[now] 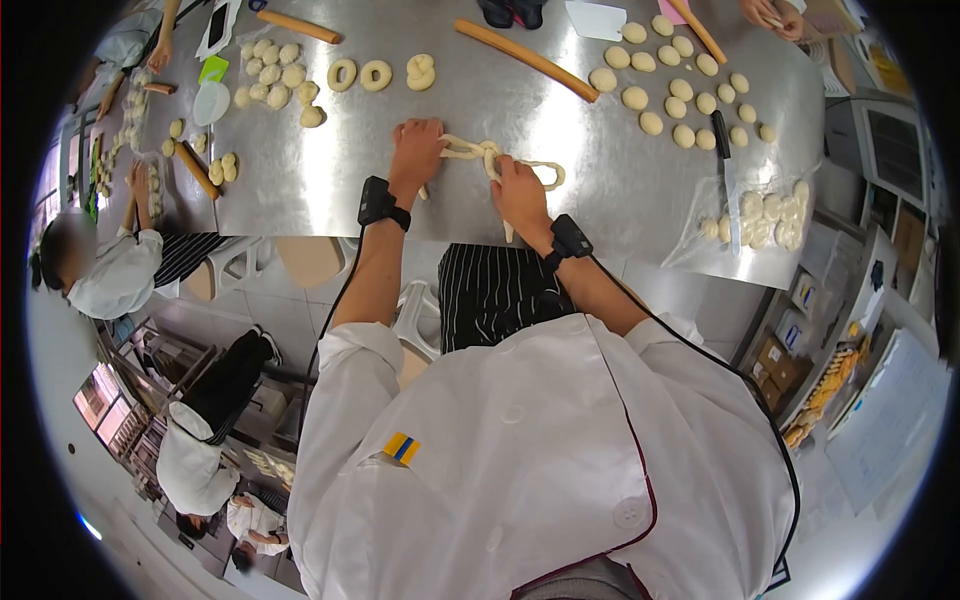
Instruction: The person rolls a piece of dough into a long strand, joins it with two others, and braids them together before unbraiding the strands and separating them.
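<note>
A long dough rope lies on the steel table in front of me, crossed over itself in the middle, with a loop stretching out to the right. My left hand has its fingers closed on the left part of the rope, and a short end shows below it. Curled over the strands just right of the crossing is my right hand; another tail end sticks out beneath it. Some of the rope is hidden under both hands. Beyond them lie two dough rings and a dough knot.
Rolling pins lie across the steel table. Several dough balls are spread at the right, near a black-handled knife and a plastic bag with dough. More balls cluster at left. Other people work nearby.
</note>
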A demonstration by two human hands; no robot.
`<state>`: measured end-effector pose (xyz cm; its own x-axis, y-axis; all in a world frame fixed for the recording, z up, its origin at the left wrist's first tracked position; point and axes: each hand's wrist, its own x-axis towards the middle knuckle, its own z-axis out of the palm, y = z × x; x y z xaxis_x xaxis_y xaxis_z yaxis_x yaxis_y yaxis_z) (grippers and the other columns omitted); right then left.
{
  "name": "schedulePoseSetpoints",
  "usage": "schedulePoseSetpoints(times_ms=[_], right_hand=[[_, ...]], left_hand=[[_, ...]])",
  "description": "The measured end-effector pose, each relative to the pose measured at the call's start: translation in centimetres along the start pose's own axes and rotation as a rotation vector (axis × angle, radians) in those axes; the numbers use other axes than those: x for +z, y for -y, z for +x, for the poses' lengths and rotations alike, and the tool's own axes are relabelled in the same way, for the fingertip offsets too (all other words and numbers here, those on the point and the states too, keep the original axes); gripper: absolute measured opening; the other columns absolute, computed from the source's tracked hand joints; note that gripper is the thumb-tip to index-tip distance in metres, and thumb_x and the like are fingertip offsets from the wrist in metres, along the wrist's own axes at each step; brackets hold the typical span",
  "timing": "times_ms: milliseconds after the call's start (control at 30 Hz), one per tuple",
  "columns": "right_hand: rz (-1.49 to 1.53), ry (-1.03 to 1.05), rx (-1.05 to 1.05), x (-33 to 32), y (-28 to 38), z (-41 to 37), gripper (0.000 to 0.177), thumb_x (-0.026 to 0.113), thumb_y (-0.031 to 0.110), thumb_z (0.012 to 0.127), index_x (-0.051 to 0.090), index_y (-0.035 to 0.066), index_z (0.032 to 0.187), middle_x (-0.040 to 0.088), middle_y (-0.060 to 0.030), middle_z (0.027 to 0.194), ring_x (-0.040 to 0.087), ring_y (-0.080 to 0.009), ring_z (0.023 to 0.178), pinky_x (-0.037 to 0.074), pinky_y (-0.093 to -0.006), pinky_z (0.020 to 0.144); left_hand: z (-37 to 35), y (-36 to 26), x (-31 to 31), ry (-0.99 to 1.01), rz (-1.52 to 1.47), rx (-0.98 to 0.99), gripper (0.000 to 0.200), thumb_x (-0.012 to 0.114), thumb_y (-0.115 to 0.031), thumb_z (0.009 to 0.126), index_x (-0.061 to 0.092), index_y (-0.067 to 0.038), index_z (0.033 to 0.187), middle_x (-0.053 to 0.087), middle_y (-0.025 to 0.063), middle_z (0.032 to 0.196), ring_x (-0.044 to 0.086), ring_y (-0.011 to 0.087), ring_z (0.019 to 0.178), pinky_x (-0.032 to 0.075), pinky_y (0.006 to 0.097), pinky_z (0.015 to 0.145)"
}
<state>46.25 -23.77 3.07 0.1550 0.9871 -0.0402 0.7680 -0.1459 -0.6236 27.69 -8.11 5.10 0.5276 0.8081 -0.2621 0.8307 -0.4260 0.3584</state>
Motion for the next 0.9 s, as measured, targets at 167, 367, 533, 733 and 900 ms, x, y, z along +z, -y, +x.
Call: schedulePoseSetpoints(times_ms=[167,367,533,733,900], right_hand=[[0.430,0.117,0.183,-2.4,-0.1,0.6,0.034,0.072,0.006,0.088,0.064,0.001,0.120,0.070,-0.0200,0.095,0.071,-0.0379,0.083,0.056,-0.0463,0.072],[0.492,0.131,0.329,-3.7,-0.2,-0.1,0.034,0.072,0.007,0.091,0.066,0.001,0.125,0.068,-0.0184,0.097,0.067,-0.0359,0.084,0.055,-0.0443,0.075],[0.028,-0.121,0.000,-2.8,-1.5,0.7,0.032,0.073,0.006,0.090,0.068,0.004,0.122,0.062,-0.0202,0.114,0.063,-0.0384,0.104,0.053,-0.0448,0.088],[0.049,-0.097,-0.078,-3.7,-2.9,3.3,0.030,0.069,0.003,0.091,0.065,0.005,0.120,0.066,-0.0224,0.109,0.066,-0.0426,0.101,0.054,-0.0490,0.087],[0.277,-0.117,-0.024,-8.0,-3.1,5.3,0.021,0.064,0.002,0.097,0.066,0.003,0.117,0.072,-0.0229,0.103,0.070,-0.0420,0.096,0.056,-0.0486,0.083]], left_hand=[[-4.0,-5.6,-2.1,-0.024,-0.485,-0.062,0.022,0.065,-0.014,0.099,0.059,-0.004,0.118,0.072,0.0215,0.093,0.069,0.0436,0.090,0.053,0.0523,0.085],[-9.6,-8.4,5.4,0.038,-0.463,-0.112,0.025,0.061,-0.006,0.094,0.058,0.001,0.118,0.069,0.0270,0.094,0.067,0.0462,0.090,0.055,0.0518,0.080],[-9.3,-9.7,6.4,-0.256,-0.231,-0.230,0.032,0.063,-0.006,0.090,0.062,0.002,0.121,0.064,0.0236,0.121,0.057,0.0449,0.108,0.046,0.0544,0.098],[-3.3,-8.8,4.6,-0.310,0.025,-0.018,0.048,0.070,-0.005,0.088,0.064,-0.010,0.136,0.059,0.0125,0.132,0.051,0.0368,0.126,0.040,0.0517,0.107],[-0.4,-6.6,3.2,0.001,-0.118,0.098,0.038,0.067,-0.005,0.092,0.067,-0.014,0.129,0.057,0.0050,0.136,0.048,0.0338,0.134,0.037,0.0525,0.111]])
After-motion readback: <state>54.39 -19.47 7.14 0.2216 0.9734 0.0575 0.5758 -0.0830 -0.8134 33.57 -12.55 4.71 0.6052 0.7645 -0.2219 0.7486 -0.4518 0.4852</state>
